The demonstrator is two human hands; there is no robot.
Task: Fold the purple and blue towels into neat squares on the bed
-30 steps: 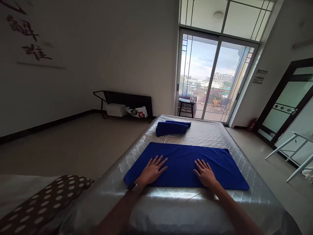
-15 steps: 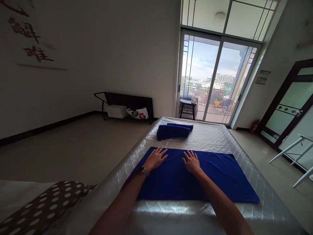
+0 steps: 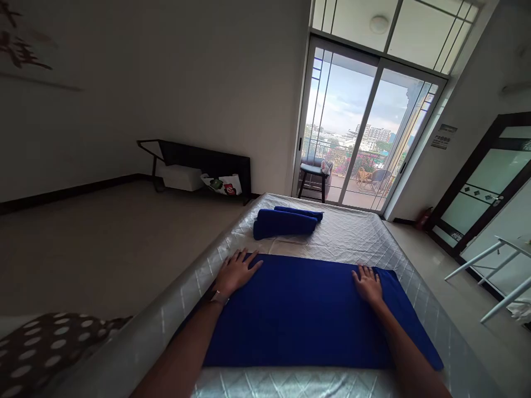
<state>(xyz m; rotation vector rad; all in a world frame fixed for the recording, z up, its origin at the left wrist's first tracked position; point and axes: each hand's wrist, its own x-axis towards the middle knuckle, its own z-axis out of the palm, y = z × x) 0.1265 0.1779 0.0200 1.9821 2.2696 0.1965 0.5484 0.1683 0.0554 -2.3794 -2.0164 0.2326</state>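
A blue cloth lies spread flat on the silvery quilted cover of a bed or table. My left hand rests on the cloth's far left corner, fingers spread, a band round the wrist. On the far right part of the cloth lies my right hand, palm down with the fingers a little apart. Small wrinkles show in the cloth to its right. Beyond the cloth sit folded or rolled blue cloths, touched by neither hand.
Polka-dot fabric is at the lower left. A black rack with a white box stands by the wall. Behind are glass sliding doors and a stool. A white-legged table stands at the right.
My hands have moved apart over the cloth, the left one leftward and the right one rightward. The wrinkles between them are gone. The view has shifted slightly.
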